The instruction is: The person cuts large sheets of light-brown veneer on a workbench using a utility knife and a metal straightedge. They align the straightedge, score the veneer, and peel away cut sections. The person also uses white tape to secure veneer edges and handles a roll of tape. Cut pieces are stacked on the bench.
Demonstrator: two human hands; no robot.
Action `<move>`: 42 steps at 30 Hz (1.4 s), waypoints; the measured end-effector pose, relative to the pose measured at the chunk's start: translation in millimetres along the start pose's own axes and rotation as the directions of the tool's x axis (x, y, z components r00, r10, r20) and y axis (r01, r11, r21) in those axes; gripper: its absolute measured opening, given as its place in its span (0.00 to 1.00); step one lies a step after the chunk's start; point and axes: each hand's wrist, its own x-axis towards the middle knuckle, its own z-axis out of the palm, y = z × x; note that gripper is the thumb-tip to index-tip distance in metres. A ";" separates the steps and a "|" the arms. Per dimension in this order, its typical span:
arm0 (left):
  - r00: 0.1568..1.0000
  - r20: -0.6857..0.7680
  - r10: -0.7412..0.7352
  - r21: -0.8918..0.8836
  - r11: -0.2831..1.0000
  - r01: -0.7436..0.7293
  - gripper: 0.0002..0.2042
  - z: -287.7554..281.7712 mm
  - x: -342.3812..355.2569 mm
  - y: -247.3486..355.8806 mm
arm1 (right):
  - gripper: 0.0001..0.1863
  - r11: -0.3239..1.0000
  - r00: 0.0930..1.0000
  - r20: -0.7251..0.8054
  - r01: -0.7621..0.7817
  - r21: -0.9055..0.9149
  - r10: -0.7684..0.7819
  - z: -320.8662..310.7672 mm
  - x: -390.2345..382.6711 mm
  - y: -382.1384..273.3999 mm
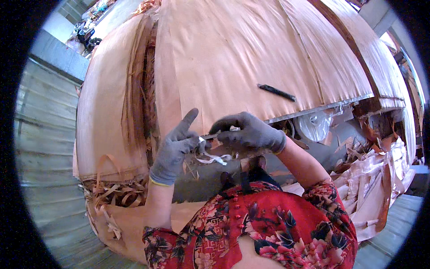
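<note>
- Center of the frame: a left hand in a gray knit glove, forefinger raised, pinches a narrow, curling white strip with its other fingers bent in.
- Just right of it, a right hand, likewise gray-gloved, curls its fingers in on the strip, whose loose end dangles between the two.
- Above center right, a slim black tool rests on broad tan wood-veneer sheets.
</note>
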 end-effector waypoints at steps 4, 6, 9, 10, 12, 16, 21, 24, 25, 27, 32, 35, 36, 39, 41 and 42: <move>0.992 -0.098 0.073 0.119 0.991 -0.061 0.32 -1.4 -17.1 17.7 | 0.25 0.926 0.960 -0.166 0.156 -0.344 -0.224 30.6 21.5 -16.1; 0.996 -0.037 0.076 0.066 0.995 -0.073 0.32 -5.3 -23.8 23.9 | 0.26 0.995 0.987 -0.148 0.052 -0.089 -0.065 42.7 30.4 -22.8; 0.993 -0.032 0.111 0.024 0.994 -0.110 0.31 -10.7 -32.0 25.8 | 0.31 0.885 0.980 -0.154 -0.041 0.464 0.126 65.6 39.4 -17.3; 0.991 -0.045 0.127 0.017 0.992 -0.127 0.31 -12.5 -34.6 26.4 | 0.31 0.848 0.983 -0.133 -0.036 0.528 0.125 72.3 41.5 -17.8; 0.994 -0.024 0.109 0.057 0.993 -0.108 0.31 -22.2 -40.1 30.9 | 0.31 0.755 0.989 -0.090 -0.032 0.655 0.121 83.2 47.5 -24.4; 0.996 -0.029 0.084 -0.023 0.996 -0.084 0.29 -31.1 -55.3 42.1 | 0.22 0.914 0.974 -0.102 -0.149 0.378 0.201 76.6 43.8 -36.5; 0.995 -0.036 0.095 0.037 0.995 -0.094 0.26 -52.8 -64.4 47.7 | 0.10 0.961 0.939 -0.211 -0.278 0.003 0.272 62.8 37.1 -60.1; 0.998 -0.006 0.058 0.053 0.997 -0.057 0.25 -72.2 -64.8 38.9 | 0.09 0.833 0.967 -0.173 0.060 -0.549 -0.184 56.6 40.1 -52.8; 0.999 0.026 0.035 0.055 0.998 -0.037 0.26 -76.6 -64.1 35.2 | 0.07 0.806 0.966 -0.191 0.030 -0.592 -0.176 56.4 39.8 -55.5; 0.998 -0.057 0.020 0.159 0.987 -0.010 0.25 -79.9 -60.7 22.6 | 0.07 0.754 0.961 -0.193 0.025 -0.656 -0.200 53.0 39.6 -58.0; 0.841 -0.306 0.446 0.558 0.800 -0.222 0.28 -92.1 -50.2 27.2 | 0.06 0.640 0.972 -0.161 -0.015 -0.769 -0.171 47.8 36.6 -64.0; 0.671 0.156 0.725 0.943 0.094 -0.320 0.34 -61.2 -37.4 27.4 | 0.07 0.604 0.983 -0.140 -0.042 -0.796 -0.117 48.3 36.4 -60.9; 0.601 0.313 0.735 0.940 -0.148 -0.309 0.37 -45.1 -33.4 29.5 | 0.07 0.611 0.985 -0.130 -0.033 -0.791 -0.115 47.5 35.6 -60.2; 0.725 0.267 0.635 0.824 0.239 -0.513 0.40 -25.2 -15.2 12.0 | 0.08 0.635 0.989 -0.116 -0.034 -0.772 -0.089 46.9 35.0 -60.5; 0.871 0.170 0.461 0.701 0.565 -0.436 0.42 -22.7 -8.0 -0.3 | 0.08 0.645 0.989 -0.134 -0.067 -0.761 -0.056 45.6 31.6 -58.1; 0.854 0.173 0.491 0.700 0.549 -0.457 0.42 -20.1 -3.6 -6.6 | 0.08 0.647 0.988 -0.153 -0.094 -0.756 -0.035 44.5 28.7 -53.5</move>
